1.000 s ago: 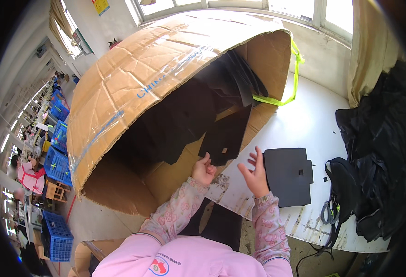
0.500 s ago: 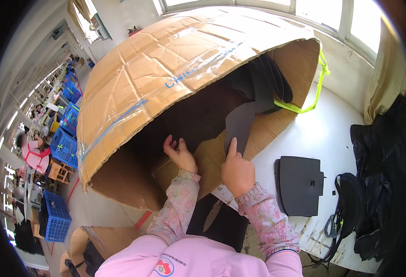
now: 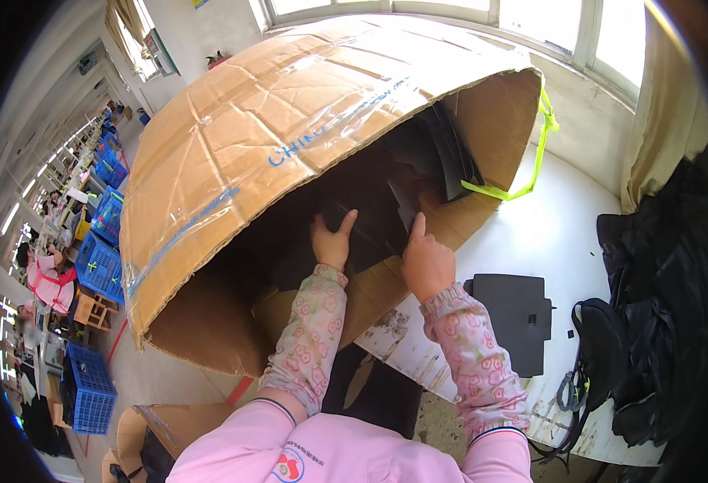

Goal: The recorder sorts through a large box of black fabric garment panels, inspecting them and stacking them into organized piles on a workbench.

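A large brown cardboard box [image 3: 209, 153] lies on its side, its mouth facing me. Inside its shadow is my left hand [image 3: 332, 243], thumb and fingers apart, close to dark sheets [image 3: 370, 241] at the bottom; whether it touches them is hard to see. My right hand [image 3: 429, 264], at the lower lip of the opening, grips a thin dark grey panel [image 3: 403, 208], its index finger stretched along the edge. More dark panels [image 3: 449, 153] lean upright at the box's right end.
A stack of black panels [image 3: 508, 322] lies on the white table [image 3: 567, 258], beside a black strap [image 3: 599, 338] and dark fabric [image 3: 652, 298]. A yellow-green band [image 3: 541, 153] hangs at the box's corner. Blue crates [image 3: 92, 386] and a seated person [image 3: 50, 278] are left.
My right hand has moved the panel deeper into the box, where less of it shows. My left hand has reached further in, toward the dark sheets. The view has shifted slightly.
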A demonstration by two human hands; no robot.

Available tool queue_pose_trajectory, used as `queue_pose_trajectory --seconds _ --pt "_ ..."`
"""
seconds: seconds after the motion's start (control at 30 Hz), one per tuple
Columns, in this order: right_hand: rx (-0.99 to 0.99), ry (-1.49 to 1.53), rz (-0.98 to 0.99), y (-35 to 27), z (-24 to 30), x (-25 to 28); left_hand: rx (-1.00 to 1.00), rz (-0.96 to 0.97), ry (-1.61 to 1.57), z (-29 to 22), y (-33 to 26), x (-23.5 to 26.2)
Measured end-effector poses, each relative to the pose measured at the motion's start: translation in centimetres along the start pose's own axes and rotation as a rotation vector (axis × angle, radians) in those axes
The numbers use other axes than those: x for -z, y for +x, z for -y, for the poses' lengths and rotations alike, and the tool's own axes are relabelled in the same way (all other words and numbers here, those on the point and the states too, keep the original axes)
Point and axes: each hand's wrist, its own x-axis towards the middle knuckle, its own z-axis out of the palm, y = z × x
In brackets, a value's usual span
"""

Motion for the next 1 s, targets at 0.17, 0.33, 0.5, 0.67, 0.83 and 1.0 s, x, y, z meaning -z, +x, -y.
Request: queue_pose_trajectory --seconds 0.17,0.33,0.5,0.67,0.83,1.0 --pt "0.023 -0.037 -0.029 1.9 0.0 -0.4 0.356 0.361 -1.158 -2.5 -2.9 -3.0" --pt "0.039 0.033 -0.086 0.9 -1.0 -0.6 0.408 0.32 -1.312 -4.7 -5.0 -1.4" --pt "0.103 0.012 -0.122 -2.6 0.1 1.5 0.503 0.304 -1.426 -3.4 -10.6 3.2" --pt "0.211 0.218 0.377 -6.6 1.1 2.6 0.596 0.504 -1.425 1.6 -14.3 5.9" --pt "0.141 0.326 -0.206 -2.4 -6.6 -2.0 0.673 0.589 -1.403 4.9 -15.9 6.2" --pt "-0.177 1.209 0.386 -1.4 -10.8 -5.8 0.828 0.736 -1.521 4.9 -16.0 7.1"
